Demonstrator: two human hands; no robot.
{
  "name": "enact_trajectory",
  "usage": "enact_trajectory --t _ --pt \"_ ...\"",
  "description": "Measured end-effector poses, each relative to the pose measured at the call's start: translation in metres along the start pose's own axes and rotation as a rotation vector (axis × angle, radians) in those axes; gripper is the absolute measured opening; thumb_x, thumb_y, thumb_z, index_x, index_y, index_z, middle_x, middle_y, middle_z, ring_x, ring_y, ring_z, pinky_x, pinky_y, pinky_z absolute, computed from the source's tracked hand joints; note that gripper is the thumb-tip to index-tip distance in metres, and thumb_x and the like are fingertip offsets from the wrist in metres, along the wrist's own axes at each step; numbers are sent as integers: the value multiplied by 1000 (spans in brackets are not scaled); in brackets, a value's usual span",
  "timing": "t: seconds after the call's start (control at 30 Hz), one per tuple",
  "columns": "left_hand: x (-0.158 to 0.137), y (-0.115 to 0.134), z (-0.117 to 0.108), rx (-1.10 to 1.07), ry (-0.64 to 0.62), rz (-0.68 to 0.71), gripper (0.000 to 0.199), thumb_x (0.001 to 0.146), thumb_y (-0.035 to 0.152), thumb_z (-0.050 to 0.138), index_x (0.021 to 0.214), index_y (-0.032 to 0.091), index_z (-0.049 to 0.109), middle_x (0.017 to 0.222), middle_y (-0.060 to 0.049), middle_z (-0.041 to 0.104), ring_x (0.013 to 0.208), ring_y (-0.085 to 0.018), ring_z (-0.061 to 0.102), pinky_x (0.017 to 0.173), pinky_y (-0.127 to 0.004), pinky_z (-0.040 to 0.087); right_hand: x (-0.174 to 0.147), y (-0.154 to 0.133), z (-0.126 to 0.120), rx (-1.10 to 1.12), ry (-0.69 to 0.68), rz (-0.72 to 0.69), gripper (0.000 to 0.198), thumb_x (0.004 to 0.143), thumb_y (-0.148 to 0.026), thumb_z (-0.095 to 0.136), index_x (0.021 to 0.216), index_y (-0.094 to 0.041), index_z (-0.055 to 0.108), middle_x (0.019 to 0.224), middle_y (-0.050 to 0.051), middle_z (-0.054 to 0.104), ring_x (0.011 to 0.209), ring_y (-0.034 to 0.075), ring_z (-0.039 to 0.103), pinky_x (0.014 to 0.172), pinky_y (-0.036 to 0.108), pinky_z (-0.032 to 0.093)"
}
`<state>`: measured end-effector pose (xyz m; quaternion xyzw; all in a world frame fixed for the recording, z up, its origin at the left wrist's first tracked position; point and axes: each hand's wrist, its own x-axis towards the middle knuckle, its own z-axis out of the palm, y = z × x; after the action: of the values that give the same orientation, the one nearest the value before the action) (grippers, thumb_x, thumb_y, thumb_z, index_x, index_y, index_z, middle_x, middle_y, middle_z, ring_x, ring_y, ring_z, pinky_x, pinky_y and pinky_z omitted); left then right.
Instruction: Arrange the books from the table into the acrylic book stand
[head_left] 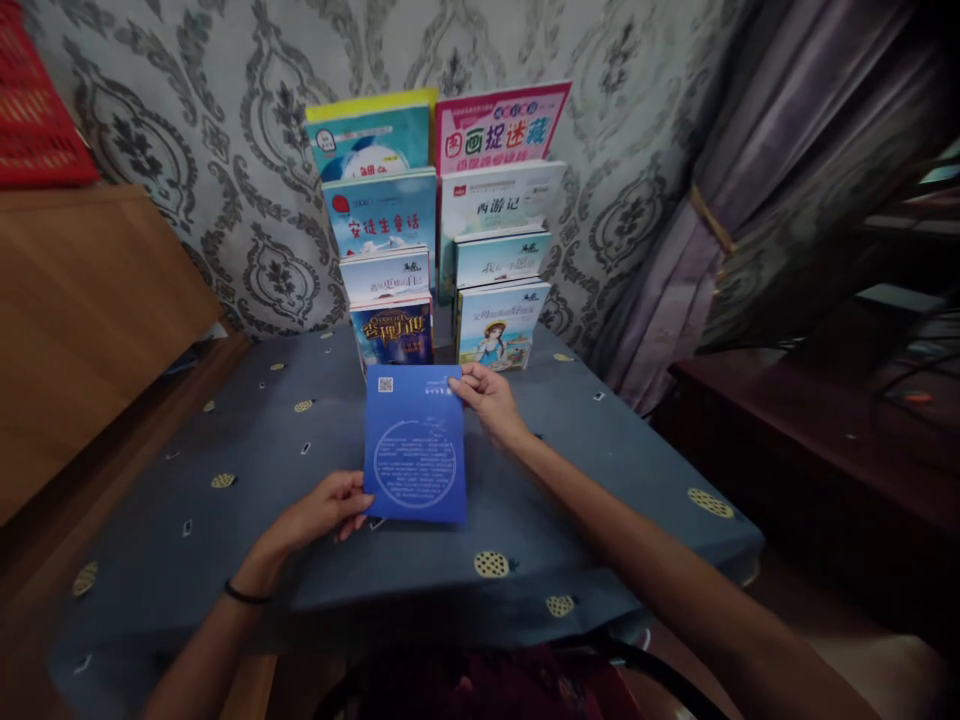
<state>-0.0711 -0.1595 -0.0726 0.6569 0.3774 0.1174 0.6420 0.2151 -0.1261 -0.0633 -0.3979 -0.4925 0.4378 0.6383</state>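
Observation:
A blue book [415,445] is held up above the table, its back cover facing me with the print upside down. My left hand [337,505] pinches its lower left edge. At the top right corner, my right hand [487,395] grips the same book, thumb on the cover. Just behind it stand two columns of upright books. At the front of the left column is a dark blue book [396,332] with gold lettering; the right column starts with a book showing a girl in a yellow hat [499,325].
A blue cloth with pineapple prints covers the table [247,440]. Patterned wallpaper [247,130] rises behind the books. A wooden cabinet [90,320] stands at the left. To the right are a tied purple curtain [720,190] and dark red furniture [810,430].

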Motion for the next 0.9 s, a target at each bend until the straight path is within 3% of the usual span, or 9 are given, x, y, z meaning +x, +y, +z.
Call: enact_trajectory --t 0.1,0.23,0.4,0.57,0.67,0.77,0.9 --pt "-8 5 -7 54 -77 -56 32 82 46 69 76 18 54 57 5 55 40 -5 40 40 -18 32 5 -9 -5 -24 15 -11 41 66 -53 79 85 -20 64 63 -4 62 57 12 52 56 25 41" --pt "-13 10 -16 101 -59 -63 35 81 52 68 77 19 56 57 7 51 42 -6 40 41 -19 33 5 -12 -14 -84 -20 -9 39 65 -52 80 81 -20 67 62 -3 65 56 12 53 55 26 41" --pt "-11 11 -26 97 89 21 45 81 61 65 70 19 52 54 7 48 44 -6 41 42 -18 34 -1 -10 -26 -119 -62 33 38 65 -53 81 78 -19 68 60 -3 64 51 11 53 50 24 40" --pt "-8 18 -33 81 293 76 50 79 66 65 67 18 52 53 3 57 46 -9 53 46 -19 42 -12 -10 -28 -86 -285 248 40 62 -50 86 80 -18 70 63 -2 69 52 10 58 52 23 45" --pt "-6 24 -36 40 412 136 48 76 63 69 67 18 54 52 4 54 47 -10 53 45 -20 44 -17 -8 -27 -91 -397 300 41 63 -51 85 80 -18 70 62 -4 68 47 8 55 46 19 40" --pt "-2 27 -38 -11 507 227 44 73 59 72 72 17 61 59 4 55 52 -10 54 47 -20 47 -20 -8 -24 -104 -396 192 40 67 -54 82 80 -18 72 65 -2 69 50 10 57 47 21 43" --pt "3 29 -34 -30 746 384 42 74 52 74 99 18 66 95 -5 68 88 -18 65 69 -27 57 -27 -22 -18 -260 -167 -169 27 80 -49 73 88 -23 79 82 3 76 71 20 67 66 34 54"
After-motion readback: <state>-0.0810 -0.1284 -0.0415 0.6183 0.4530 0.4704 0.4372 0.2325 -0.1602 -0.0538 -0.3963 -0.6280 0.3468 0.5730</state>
